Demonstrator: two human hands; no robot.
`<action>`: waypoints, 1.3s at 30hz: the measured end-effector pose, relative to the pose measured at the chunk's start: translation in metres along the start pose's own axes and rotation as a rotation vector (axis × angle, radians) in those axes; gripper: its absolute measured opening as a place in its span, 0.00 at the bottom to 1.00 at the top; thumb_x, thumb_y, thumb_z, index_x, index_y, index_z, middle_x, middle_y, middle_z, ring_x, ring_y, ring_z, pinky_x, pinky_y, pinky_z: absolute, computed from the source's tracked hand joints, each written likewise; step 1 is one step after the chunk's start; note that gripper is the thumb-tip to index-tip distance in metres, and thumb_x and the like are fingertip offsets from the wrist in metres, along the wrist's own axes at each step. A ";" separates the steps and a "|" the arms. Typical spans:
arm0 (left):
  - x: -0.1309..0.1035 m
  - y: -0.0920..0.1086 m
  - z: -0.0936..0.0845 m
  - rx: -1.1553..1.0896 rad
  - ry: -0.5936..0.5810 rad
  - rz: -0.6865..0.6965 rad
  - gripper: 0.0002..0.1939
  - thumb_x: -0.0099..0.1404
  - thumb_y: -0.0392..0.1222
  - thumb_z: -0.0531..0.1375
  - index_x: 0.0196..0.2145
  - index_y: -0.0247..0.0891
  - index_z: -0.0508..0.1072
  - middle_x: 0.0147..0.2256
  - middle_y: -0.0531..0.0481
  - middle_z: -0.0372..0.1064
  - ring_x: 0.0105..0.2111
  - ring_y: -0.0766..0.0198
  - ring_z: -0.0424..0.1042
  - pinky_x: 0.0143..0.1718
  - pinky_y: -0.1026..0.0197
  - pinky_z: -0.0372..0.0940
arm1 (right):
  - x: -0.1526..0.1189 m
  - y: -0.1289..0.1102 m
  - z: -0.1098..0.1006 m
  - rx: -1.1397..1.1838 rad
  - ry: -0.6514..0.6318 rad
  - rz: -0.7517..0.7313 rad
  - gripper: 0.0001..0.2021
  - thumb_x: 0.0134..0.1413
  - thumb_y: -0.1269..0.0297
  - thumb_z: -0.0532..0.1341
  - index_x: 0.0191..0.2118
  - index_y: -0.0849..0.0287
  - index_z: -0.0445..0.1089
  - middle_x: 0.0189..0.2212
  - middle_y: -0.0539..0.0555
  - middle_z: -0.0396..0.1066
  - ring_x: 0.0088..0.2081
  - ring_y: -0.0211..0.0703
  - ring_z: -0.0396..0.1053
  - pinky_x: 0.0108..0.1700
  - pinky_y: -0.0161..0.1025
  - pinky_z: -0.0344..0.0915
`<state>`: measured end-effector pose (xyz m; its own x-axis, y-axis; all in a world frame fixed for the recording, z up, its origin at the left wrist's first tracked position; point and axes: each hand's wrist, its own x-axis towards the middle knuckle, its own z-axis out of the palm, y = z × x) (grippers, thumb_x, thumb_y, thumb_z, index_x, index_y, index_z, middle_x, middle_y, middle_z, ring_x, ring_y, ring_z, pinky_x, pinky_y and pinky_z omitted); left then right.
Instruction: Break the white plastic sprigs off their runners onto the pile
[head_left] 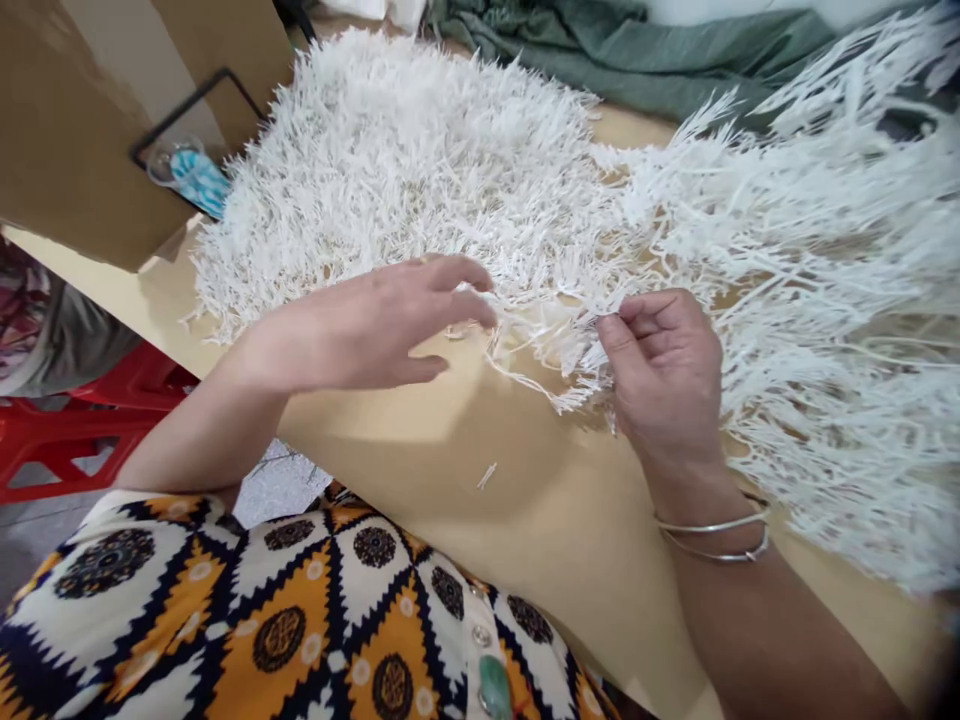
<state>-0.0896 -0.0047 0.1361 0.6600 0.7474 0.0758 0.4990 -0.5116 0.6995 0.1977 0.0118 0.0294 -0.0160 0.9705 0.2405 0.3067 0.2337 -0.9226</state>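
Note:
My left hand [382, 325] hovers at the near edge of a large heap of white feathery strands [420, 150], its fingers spread and holding nothing. Thumb and forefinger of my right hand [660, 350] are pinched on a small bunch of white strands [581, 345], just right of the left hand. Thin loose strands trail from that bunch toward my left fingertips. A second mass of longer white strands [840, 300] spreads over the right side of the tan table [420, 450]. One short white piece [487, 476] lies on the table in front of me.
A cardboard box [112, 130] stands at the back left, with a black wire frame and a blue-and-white item [199, 180] beside it. Dark green cloth [637, 55] lies along the back. Red stools [75, 430] and part of a person's clothing show at the left.

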 end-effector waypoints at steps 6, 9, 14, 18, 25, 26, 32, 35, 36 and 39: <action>0.050 -0.020 0.035 -0.453 0.418 -0.064 0.20 0.67 0.56 0.68 0.48 0.39 0.78 0.47 0.44 0.76 0.46 0.60 0.74 0.47 0.62 0.69 | -0.007 -0.007 0.009 0.078 -0.055 0.086 0.08 0.62 0.58 0.64 0.40 0.51 0.64 0.29 0.48 0.68 0.29 0.40 0.67 0.32 0.41 0.67; 0.058 -0.031 0.064 -0.675 0.210 -0.164 0.24 0.70 0.62 0.63 0.50 0.38 0.77 0.37 0.47 0.75 0.31 0.67 0.70 0.32 0.63 0.64 | -0.012 -0.010 0.013 0.145 -0.104 0.149 0.09 0.63 0.57 0.65 0.41 0.52 0.66 0.30 0.49 0.70 0.28 0.40 0.68 0.29 0.40 0.67; 0.056 -0.046 0.087 -0.747 0.146 -0.157 0.26 0.60 0.54 0.74 0.49 0.38 0.75 0.34 0.51 0.74 0.30 0.69 0.69 0.33 0.63 0.64 | -0.014 -0.009 0.016 0.107 -0.103 0.132 0.08 0.64 0.57 0.65 0.41 0.53 0.66 0.30 0.48 0.69 0.28 0.39 0.66 0.28 0.38 0.65; 0.057 -0.055 0.099 -0.734 0.192 -0.163 0.29 0.58 0.53 0.76 0.53 0.40 0.75 0.33 0.53 0.73 0.29 0.69 0.69 0.32 0.64 0.64 | -0.012 -0.008 0.016 0.009 -0.106 0.075 0.05 0.64 0.61 0.63 0.41 0.53 0.67 0.32 0.50 0.69 0.31 0.40 0.68 0.31 0.40 0.67; 0.059 -0.050 0.105 -0.916 0.484 -0.208 0.19 0.64 0.58 0.71 0.38 0.39 0.75 0.34 0.52 0.75 0.32 0.68 0.73 0.37 0.63 0.70 | -0.010 -0.003 0.016 0.019 -0.149 0.010 0.12 0.63 0.63 0.66 0.49 0.52 0.65 0.41 0.54 0.74 0.39 0.46 0.76 0.43 0.47 0.76; 0.059 -0.049 0.104 -0.951 0.539 -0.249 0.19 0.66 0.59 0.69 0.38 0.40 0.75 0.34 0.52 0.76 0.32 0.68 0.73 0.35 0.63 0.71 | -0.010 -0.003 0.016 -0.002 -0.140 -0.025 0.13 0.63 0.63 0.66 0.51 0.52 0.66 0.43 0.55 0.74 0.40 0.46 0.76 0.44 0.48 0.76; 0.062 -0.055 0.095 -1.075 0.710 -0.302 0.15 0.71 0.56 0.65 0.40 0.42 0.73 0.33 0.54 0.76 0.31 0.68 0.76 0.35 0.62 0.73 | -0.021 -0.028 0.005 -0.404 0.014 -0.613 0.17 0.64 0.67 0.66 0.56 0.54 0.68 0.51 0.62 0.73 0.54 0.56 0.72 0.54 0.55 0.70; 0.062 -0.055 0.092 -1.064 0.752 -0.227 0.13 0.68 0.50 0.69 0.40 0.42 0.73 0.36 0.54 0.77 0.37 0.68 0.78 0.40 0.63 0.74 | -0.041 -0.043 0.014 -0.426 -0.461 -0.960 0.11 0.66 0.64 0.66 0.51 0.55 0.69 0.45 0.55 0.76 0.47 0.47 0.71 0.54 0.48 0.67; 0.062 -0.055 0.090 -1.052 0.774 -0.211 0.13 0.67 0.49 0.70 0.41 0.41 0.73 0.37 0.54 0.77 0.39 0.67 0.78 0.42 0.63 0.74 | -0.049 -0.046 0.020 -0.430 -0.639 -1.008 0.10 0.68 0.60 0.65 0.50 0.56 0.69 0.46 0.55 0.76 0.47 0.46 0.71 0.54 0.46 0.66; 0.060 -0.055 0.080 -1.029 0.801 -0.227 0.14 0.68 0.52 0.68 0.41 0.40 0.74 0.39 0.52 0.76 0.43 0.63 0.79 0.42 0.60 0.75 | -0.063 -0.045 0.040 -0.541 -0.928 -1.017 0.16 0.72 0.51 0.60 0.52 0.59 0.71 0.53 0.58 0.75 0.51 0.50 0.69 0.54 0.48 0.66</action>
<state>-0.0328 0.0342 0.0454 -0.0702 0.9970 0.0337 -0.3315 -0.0552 0.9418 0.1471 -0.0577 0.0442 -0.9615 0.1453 0.2332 0.0967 0.9733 -0.2080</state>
